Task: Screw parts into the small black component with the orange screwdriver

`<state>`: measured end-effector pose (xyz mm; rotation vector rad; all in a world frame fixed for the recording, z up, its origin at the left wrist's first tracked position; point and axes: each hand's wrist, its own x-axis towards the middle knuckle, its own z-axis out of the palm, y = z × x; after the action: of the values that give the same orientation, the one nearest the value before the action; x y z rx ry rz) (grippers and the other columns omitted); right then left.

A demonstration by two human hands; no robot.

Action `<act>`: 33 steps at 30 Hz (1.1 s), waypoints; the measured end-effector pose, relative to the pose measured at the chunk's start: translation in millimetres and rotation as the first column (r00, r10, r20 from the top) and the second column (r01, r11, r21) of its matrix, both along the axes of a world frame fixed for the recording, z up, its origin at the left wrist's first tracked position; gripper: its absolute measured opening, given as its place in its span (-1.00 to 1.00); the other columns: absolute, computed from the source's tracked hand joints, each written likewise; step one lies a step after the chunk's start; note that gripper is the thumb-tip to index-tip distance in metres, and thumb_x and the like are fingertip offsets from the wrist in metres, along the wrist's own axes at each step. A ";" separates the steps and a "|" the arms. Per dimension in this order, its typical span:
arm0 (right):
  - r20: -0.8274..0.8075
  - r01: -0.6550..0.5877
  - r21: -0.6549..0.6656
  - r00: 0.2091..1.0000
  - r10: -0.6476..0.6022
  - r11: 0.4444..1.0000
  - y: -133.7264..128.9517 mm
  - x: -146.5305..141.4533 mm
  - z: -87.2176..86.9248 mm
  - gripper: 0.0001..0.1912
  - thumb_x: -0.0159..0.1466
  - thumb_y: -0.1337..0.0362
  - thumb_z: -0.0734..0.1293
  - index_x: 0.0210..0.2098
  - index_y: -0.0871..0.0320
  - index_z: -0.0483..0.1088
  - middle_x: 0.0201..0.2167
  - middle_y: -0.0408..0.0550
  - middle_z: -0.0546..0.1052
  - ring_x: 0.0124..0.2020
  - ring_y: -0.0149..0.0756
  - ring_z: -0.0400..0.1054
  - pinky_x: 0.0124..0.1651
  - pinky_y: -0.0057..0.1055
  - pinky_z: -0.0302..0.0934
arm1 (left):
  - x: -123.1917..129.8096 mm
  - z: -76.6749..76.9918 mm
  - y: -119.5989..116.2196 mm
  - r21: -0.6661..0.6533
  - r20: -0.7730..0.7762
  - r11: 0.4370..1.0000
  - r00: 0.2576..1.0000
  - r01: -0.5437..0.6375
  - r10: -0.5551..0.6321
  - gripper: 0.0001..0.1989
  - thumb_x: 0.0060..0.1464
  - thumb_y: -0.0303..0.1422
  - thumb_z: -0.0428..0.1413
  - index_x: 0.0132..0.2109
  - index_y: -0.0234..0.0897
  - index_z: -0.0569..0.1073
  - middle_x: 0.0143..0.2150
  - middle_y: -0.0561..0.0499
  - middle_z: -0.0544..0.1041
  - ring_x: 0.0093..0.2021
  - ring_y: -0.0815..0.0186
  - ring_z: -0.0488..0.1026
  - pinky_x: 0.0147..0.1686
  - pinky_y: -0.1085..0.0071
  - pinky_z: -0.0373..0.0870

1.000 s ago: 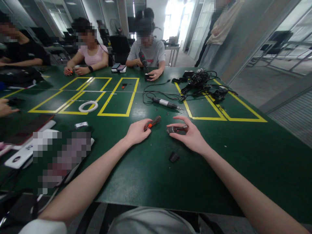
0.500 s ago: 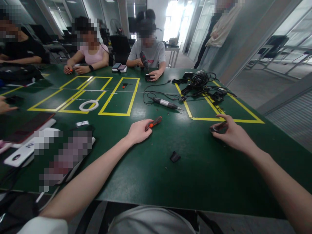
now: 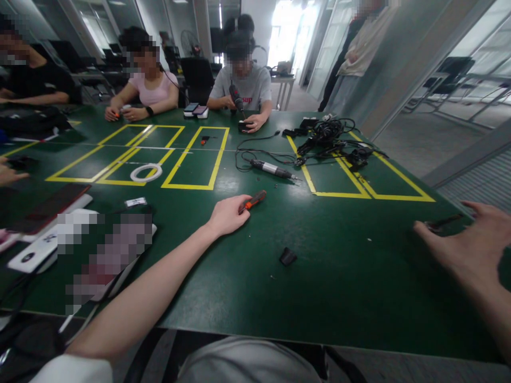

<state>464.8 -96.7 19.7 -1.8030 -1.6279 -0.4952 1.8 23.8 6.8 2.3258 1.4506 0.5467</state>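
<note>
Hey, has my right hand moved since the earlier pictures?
Yes. Your right hand has moved to the right: it was near the small black piece, and is now far from it, toward the table's right side.

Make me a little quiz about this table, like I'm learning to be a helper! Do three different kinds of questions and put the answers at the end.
1. True or false: the white ring lies flat on the green table.

2. Pick one: which bright colour shows on the tool in the left hand?
A) Orange
B) Blue
C) Pink

3. Fill in the missing word: of the two hands reaching out from the camera wearer, the small black piece is nearer to the ____ one.

Key: 1. True; 2. A; 3. left
</note>
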 end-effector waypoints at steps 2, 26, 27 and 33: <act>0.025 -0.080 -0.007 0.996 0.080 0.997 1.2 -38.0 5.3 -0.34 0.38 -0.07 0.25 0.42 -0.23 0.06 0.25 0.21 0.36 0.30 0.62 0.15 0.20 0.53 -0.01 | -0.1 0.3 -0.2 -0.003 -0.001 1.000 1.000 0.000 0.000 -0.49 0.11 -0.40 0.09 0.21 -0.12 0.53 -0.31 0.04 0.61 -0.26 0.17 0.56 -0.25 0.36 0.36; -0.641 -0.704 -0.238 0.632 0.436 0.669 -8.7 -162.1 10.4 -0.71 0.35 0.04 0.37 -0.04 0.05 0.53 -0.12 0.03 0.69 -0.10 -0.10 0.62 0.01 -0.17 0.55 | 2.6 2.2 -1.5 -0.025 -0.033 1.000 0.999 0.010 -0.010 -0.53 0.16 -0.36 0.06 0.21 -0.11 0.52 -0.26 0.06 0.64 -0.21 0.18 0.58 -0.18 0.33 0.43; -0.666 -0.659 -0.210 0.637 0.388 0.722 -11.0 -154.1 9.1 -0.69 0.33 0.01 0.37 -0.05 0.04 0.52 -0.13 0.03 0.69 -0.11 -0.09 0.63 0.00 -0.14 0.55 | 2.5 2.0 -1.4 -0.023 -0.032 1.000 0.999 0.009 -0.010 -0.53 0.16 -0.36 0.07 0.20 -0.11 0.52 -0.26 0.06 0.64 -0.21 0.18 0.58 -0.18 0.33 0.43; -0.465 -0.255 -0.194 0.874 0.140 0.947 -18.9 -80.4 17.9 -0.60 0.22 -0.08 0.36 -0.12 0.04 0.60 -0.10 0.06 0.70 -0.02 0.02 0.59 0.17 -0.05 0.43 | 2.2 1.7 -1.3 -0.020 -0.030 1.000 0.999 0.012 -0.012 -0.53 0.15 -0.36 0.08 0.21 -0.12 0.52 -0.26 0.06 0.64 -0.21 0.18 0.59 -0.19 0.34 0.43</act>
<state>384.3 -115.6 37.6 -1.7308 -1.5676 0.2230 4.0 22.5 8.4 2.3355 1.4476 0.4944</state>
